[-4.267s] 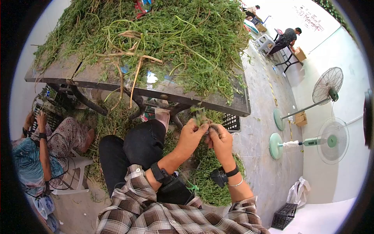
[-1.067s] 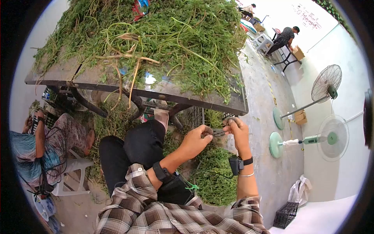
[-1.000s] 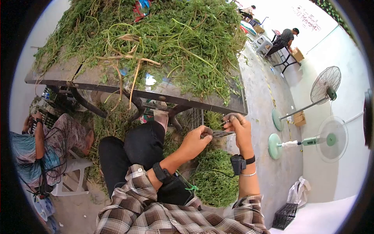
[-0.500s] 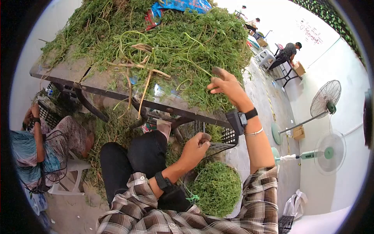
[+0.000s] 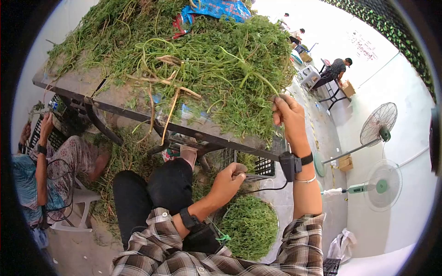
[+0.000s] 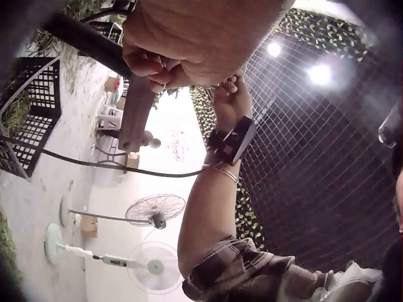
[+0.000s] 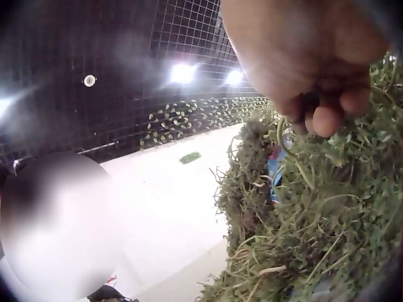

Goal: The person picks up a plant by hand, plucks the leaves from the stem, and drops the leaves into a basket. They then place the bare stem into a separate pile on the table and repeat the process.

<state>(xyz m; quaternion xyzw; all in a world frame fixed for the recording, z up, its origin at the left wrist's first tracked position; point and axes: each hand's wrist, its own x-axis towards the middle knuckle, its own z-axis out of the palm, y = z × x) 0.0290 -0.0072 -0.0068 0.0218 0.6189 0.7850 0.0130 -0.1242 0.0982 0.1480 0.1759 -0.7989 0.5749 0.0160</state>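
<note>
At the right end of the table [image 5: 119, 106], the right hand [image 5: 290, 115] pinches the end of a long green stem [image 5: 266, 82] that reaches out of the pile of leafy greens [image 5: 198, 69]. In the right wrist view, the right hand [image 7: 315, 69] has its fingertips bent beside a stem over the greens [image 7: 315, 220]. The left hand [image 5: 226, 185] is held above the lap, fingers curled and thumb against them, with nothing visible in it. Seen close in the left wrist view, the left hand [image 6: 201, 44] is also curled.
A round heap of greens [image 5: 249, 227] lies below the left hand, and a black crate [image 5: 264, 166] stands under the table's edge. Two fans [image 5: 381, 186] are at the right. Another person [image 5: 34, 170] sits at the left.
From beside the left hand, the right hand has risen to the pile and then moved right, and it now pinches a stem. The left hand has shifted slightly left and lower.
</note>
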